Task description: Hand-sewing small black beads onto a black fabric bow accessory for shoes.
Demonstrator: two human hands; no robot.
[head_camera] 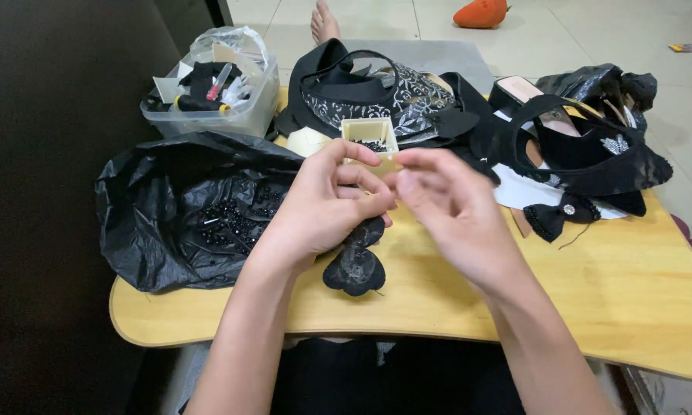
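The left hand [323, 204] is closed in a pinch, thumb and forefinger curled together over the top of a black lace bow-shaped fabric piece [355, 265], which hangs below the palm and rests on the pale yellow wooden lap table [615, 292]. The right hand [446, 204] is held just beside it, fingers loosely bent and half open, fingertips brought near the left thumb; whether something thin such as a needle or thread is pinched there cannot be told, the hand is motion-blurred.

Directly behind both hands sits a small square cream plastic box [370, 137] with tiny black beads inside. A crumpled black plastic bag [169, 223] with loose black beads spilled on it lies to the left, touching the left wrist area. Further back left, a clear plastic tub of sewing bits [215, 92] is seen. Black strappy sandals [584, 150] and a finished black bow with a rhinestone centre [565, 215] lie to the right, well apart from the hands.

Judged as fine hand-work on the lace piece: the lace is best kept flat and pinched close to the working spot, so it does not twist. The bead box stands near the knuckles and could be knocked; movements should be kept small.
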